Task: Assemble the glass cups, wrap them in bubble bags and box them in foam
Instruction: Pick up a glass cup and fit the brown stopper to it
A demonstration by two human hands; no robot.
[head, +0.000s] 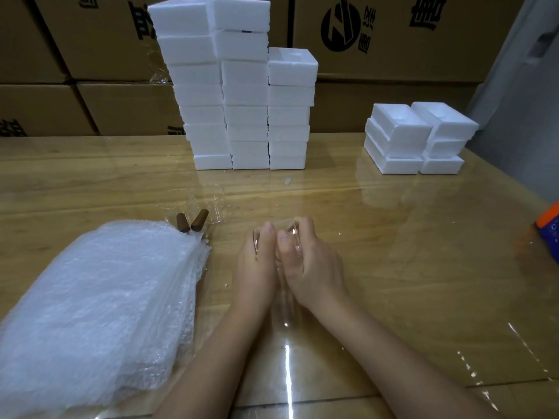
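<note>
A person's two hands meet over the middle of the glossy light-wood surface (393, 237), clasped round a small clear glass cup (286, 230). The left hand (257, 261) lies along the cup's left side with its fingers curled against the glass. The right hand (311, 261) wraps the cup's right side, fingers bent over the rim. The cup is held between both palms, near the surface; whether its base touches the surface cannot be told.

To the left, just beside the left forearm, lies a thick stack of translucent bubble bags (99, 297), flat on the surface. Behind the stack's far corner stand two more clear glass cups (211, 207), close together, each with a short brown wooden handle (199, 220) that points toward the person and reaches the edge of the bags.

Farther back, three tall columns of white foam boxes (239, 92) stand side by side. Well to the right of them sit two lower piles of open white foam trays (417, 137). Brown cardboard cartons with black print (378, 31) fill the background behind the surface. At the right edge an orange and blue object (551, 229) shows only in part.
</note>
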